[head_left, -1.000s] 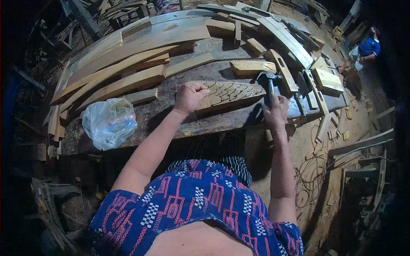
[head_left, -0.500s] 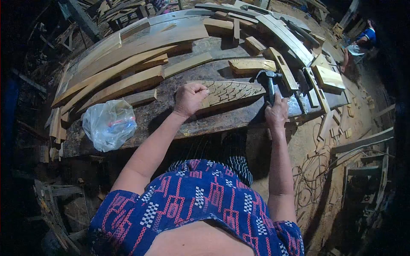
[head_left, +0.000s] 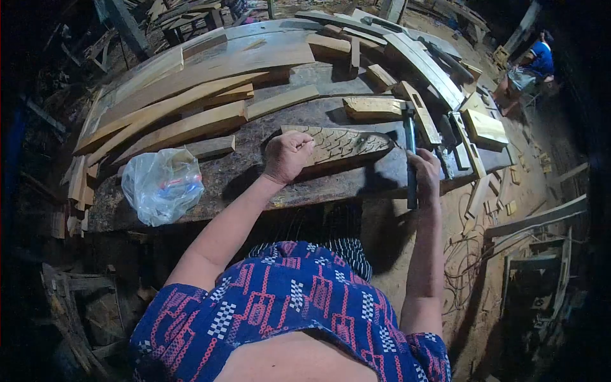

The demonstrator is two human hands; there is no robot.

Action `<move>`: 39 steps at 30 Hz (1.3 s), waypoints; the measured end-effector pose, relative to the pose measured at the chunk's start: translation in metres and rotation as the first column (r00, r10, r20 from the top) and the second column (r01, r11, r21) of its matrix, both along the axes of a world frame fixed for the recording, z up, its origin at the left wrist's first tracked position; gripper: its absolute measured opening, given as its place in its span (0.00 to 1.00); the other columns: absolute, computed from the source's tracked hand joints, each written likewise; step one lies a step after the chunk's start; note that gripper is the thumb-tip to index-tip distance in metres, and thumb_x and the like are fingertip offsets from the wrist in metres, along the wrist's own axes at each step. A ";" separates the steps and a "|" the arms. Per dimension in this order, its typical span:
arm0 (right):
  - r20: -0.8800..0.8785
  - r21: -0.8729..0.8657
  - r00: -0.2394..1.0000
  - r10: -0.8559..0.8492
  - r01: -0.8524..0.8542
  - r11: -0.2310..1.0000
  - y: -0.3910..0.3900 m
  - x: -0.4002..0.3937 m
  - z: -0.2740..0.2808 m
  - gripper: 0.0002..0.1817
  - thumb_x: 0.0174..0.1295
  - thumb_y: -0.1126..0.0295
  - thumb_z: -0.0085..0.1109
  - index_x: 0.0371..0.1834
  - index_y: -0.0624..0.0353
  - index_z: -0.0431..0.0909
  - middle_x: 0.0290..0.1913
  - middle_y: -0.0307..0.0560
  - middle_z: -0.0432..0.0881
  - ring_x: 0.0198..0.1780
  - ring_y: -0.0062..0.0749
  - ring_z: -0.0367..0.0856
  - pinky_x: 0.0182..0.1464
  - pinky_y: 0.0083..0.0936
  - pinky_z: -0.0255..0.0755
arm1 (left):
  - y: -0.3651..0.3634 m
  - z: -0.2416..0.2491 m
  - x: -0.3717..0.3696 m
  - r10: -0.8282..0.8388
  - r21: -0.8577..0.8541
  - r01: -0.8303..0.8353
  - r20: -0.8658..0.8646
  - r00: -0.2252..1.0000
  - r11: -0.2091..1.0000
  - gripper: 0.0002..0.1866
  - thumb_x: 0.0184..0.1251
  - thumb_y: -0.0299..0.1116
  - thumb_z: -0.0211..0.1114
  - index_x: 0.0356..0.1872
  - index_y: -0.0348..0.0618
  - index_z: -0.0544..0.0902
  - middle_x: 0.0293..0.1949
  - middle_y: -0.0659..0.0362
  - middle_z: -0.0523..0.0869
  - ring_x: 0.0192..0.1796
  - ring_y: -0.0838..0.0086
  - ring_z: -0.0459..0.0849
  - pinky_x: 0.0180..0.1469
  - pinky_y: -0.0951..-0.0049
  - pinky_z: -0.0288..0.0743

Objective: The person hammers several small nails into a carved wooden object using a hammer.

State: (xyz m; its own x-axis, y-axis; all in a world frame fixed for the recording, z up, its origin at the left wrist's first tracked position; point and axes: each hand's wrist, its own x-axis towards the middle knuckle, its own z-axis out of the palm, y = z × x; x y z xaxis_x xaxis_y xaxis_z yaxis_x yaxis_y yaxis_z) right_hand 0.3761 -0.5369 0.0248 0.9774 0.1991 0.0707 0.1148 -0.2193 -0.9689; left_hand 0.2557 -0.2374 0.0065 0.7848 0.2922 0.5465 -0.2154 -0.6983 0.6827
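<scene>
A wooden block (head_left: 347, 144), its top covered with dark curved marks, lies lengthwise on the workbench in front of me. My left hand (head_left: 289, 155) is closed in a pinch over the block's left end, and I cannot tell what is between the fingertips. To the right of the block, my right hand (head_left: 426, 170) is wrapped round the dark handle of a hammer (head_left: 410, 137). The hammer's head points away from me, beside a short piece of timber (head_left: 374, 108).
A clear plastic bag (head_left: 162, 188) with something red and blue inside sits at the bench's (head_left: 267, 202) front left. Long boards (head_left: 184, 134) lie behind it. Slotted timber pieces (head_left: 420, 114) crowd the right side. A person (head_left: 531, 67) sits at the far right.
My right hand has moved right and slightly towards me with the hammer, whose handle now shows at greater length. The left hand stays pinched at the block's left end, shifted slightly.
</scene>
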 end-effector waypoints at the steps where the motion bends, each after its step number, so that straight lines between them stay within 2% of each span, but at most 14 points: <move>1: -0.041 0.048 0.999 -0.026 0.028 0.998 0.003 -0.008 0.009 0.10 0.58 0.68 0.59 0.33 0.66 0.79 0.26 0.35 0.74 0.28 0.19 0.70 0.31 0.17 0.60 | -0.001 0.003 -0.001 -0.008 0.006 0.008 -0.028 1.000 1.000 0.06 0.54 0.31 0.67 0.29 0.39 0.84 0.24 0.54 0.82 0.29 0.67 0.82 0.34 0.70 0.73; 2: -0.037 0.043 0.999 -0.017 0.018 0.999 0.007 -0.019 0.020 0.10 0.58 0.68 0.59 0.33 0.66 0.79 0.26 0.35 0.74 0.28 0.19 0.70 0.31 0.17 0.60 | 0.000 0.005 -0.002 -0.011 0.011 0.012 -0.058 0.998 1.000 0.06 0.54 0.32 0.67 0.28 0.40 0.84 0.23 0.54 0.81 0.29 0.67 0.82 0.33 0.70 0.73; 4: -0.079 0.395 0.993 0.087 -0.048 0.918 0.014 -0.047 0.037 0.16 0.58 0.67 0.58 0.46 0.67 0.77 0.28 0.36 0.75 0.29 0.17 0.70 0.30 0.15 0.62 | -0.002 0.007 -0.004 0.005 0.019 -0.004 -0.068 0.998 1.000 0.07 0.54 0.34 0.66 0.28 0.43 0.84 0.25 0.53 0.82 0.30 0.63 0.83 0.34 0.67 0.74; 6: -0.198 0.544 0.949 0.245 -0.101 0.833 0.024 -0.065 0.043 0.16 0.59 0.69 0.57 0.49 0.65 0.74 0.31 0.39 0.76 0.29 0.19 0.73 0.31 0.16 0.67 | -0.001 0.006 -0.002 0.012 0.024 -0.010 -0.071 0.997 1.000 0.08 0.53 0.37 0.64 0.28 0.45 0.84 0.27 0.52 0.82 0.32 0.59 0.83 0.35 0.64 0.75; 12: -0.200 0.368 0.926 0.321 -0.232 0.900 0.084 -0.092 0.043 0.18 0.62 0.70 0.59 0.56 0.55 0.73 0.23 0.28 0.70 0.20 0.10 0.64 0.19 0.10 0.54 | 0.004 -0.005 0.000 -0.006 0.219 0.009 -0.018 1.000 0.976 0.08 0.53 0.36 0.67 0.28 0.42 0.82 0.24 0.54 0.80 0.27 0.61 0.81 0.30 0.68 0.72; 14: -0.165 0.318 0.923 0.348 -0.284 0.905 0.086 -0.098 0.047 0.21 0.62 0.73 0.57 0.60 0.54 0.72 0.28 0.31 0.73 0.24 0.09 0.65 0.23 0.09 0.56 | -0.003 -0.004 -0.004 0.086 0.215 -0.080 -0.018 0.996 0.973 0.08 0.53 0.35 0.67 0.25 0.41 0.81 0.24 0.54 0.80 0.28 0.61 0.82 0.30 0.67 0.73; 17: -0.012 0.376 0.919 0.394 -0.361 0.854 0.090 -0.102 0.057 0.23 0.61 0.77 0.55 0.62 0.53 0.71 0.36 0.34 0.76 0.28 0.11 0.67 0.28 0.10 0.61 | -0.006 -0.002 -0.006 0.011 0.060 -0.017 0.103 0.995 0.998 0.06 0.53 0.32 0.66 0.25 0.42 0.80 0.24 0.54 0.80 0.29 0.61 0.82 0.30 0.66 0.74; 20: 0.006 0.132 0.956 0.292 -0.291 0.948 0.093 -0.095 0.054 0.25 0.60 0.80 0.52 0.62 0.55 0.71 0.43 0.35 0.77 0.33 0.13 0.68 0.34 0.12 0.64 | -0.007 -0.001 -0.002 0.018 0.085 -0.026 0.089 0.996 0.996 0.04 0.52 0.30 0.65 0.24 0.41 0.80 0.24 0.54 0.80 0.30 0.60 0.82 0.31 0.66 0.74; 24: -0.146 0.105 0.926 0.349 -0.336 0.936 0.094 -0.093 0.052 0.23 0.61 0.78 0.52 0.62 0.58 0.71 0.44 0.35 0.77 0.35 0.14 0.68 0.38 0.13 0.64 | -0.002 0.000 -0.003 -0.015 0.214 -0.001 0.072 0.997 0.977 0.05 0.52 0.31 0.64 0.24 0.42 0.80 0.25 0.54 0.80 0.31 0.59 0.82 0.33 0.65 0.74; 27: -0.041 0.095 0.940 0.340 -0.335 0.937 0.099 -0.093 0.065 0.22 0.62 0.78 0.52 0.61 0.59 0.71 0.45 0.36 0.77 0.37 0.15 0.68 0.40 0.14 0.65 | -0.004 0.003 -0.006 0.032 0.130 -0.027 -0.039 0.999 0.991 0.06 0.53 0.35 0.63 0.24 0.44 0.81 0.27 0.54 0.82 0.33 0.59 0.83 0.35 0.63 0.76; 30: -0.060 0.116 0.952 0.302 -0.294 0.949 0.103 -0.101 0.081 0.20 0.63 0.76 0.53 0.60 0.59 0.73 0.50 0.41 0.80 0.47 0.22 0.75 0.49 0.17 0.67 | -0.006 -0.005 -0.001 0.035 0.088 -0.039 0.046 0.998 0.995 0.06 0.53 0.35 0.63 0.24 0.45 0.81 0.27 0.54 0.81 0.33 0.58 0.83 0.35 0.63 0.76; 33: 0.012 -0.234 0.954 0.299 -0.288 0.929 0.104 -0.094 0.060 0.20 0.63 0.75 0.55 0.60 0.55 0.73 0.51 0.48 0.81 0.53 0.24 0.76 0.54 0.20 0.66 | -0.005 0.000 -0.003 0.054 0.192 -0.042 -0.059 0.997 0.980 0.06 0.52 0.35 0.64 0.24 0.45 0.81 0.26 0.54 0.81 0.33 0.59 0.83 0.35 0.63 0.76; 37: -0.026 -0.154 0.955 0.295 -0.296 0.943 0.102 -0.097 0.072 0.20 0.63 0.76 0.55 0.59 0.57 0.74 0.51 0.46 0.81 0.49 0.27 0.77 0.51 0.21 0.68 | -0.005 -0.005 -0.003 0.044 0.203 -0.044 0.003 0.999 0.978 0.07 0.51 0.36 0.64 0.23 0.45 0.81 0.26 0.55 0.81 0.33 0.60 0.83 0.35 0.63 0.76; 39: -0.034 -0.041 0.957 0.289 -0.290 0.956 0.101 -0.100 0.079 0.21 0.62 0.77 0.55 0.60 0.57 0.73 0.51 0.45 0.81 0.48 0.27 0.78 0.50 0.22 0.69 | -0.008 -0.007 -0.002 0.082 0.033 -0.082 0.012 0.997 0.996 0.07 0.51 0.36 0.65 0.23 0.45 0.80 0.26 0.55 0.80 0.33 0.59 0.82 0.35 0.62 0.76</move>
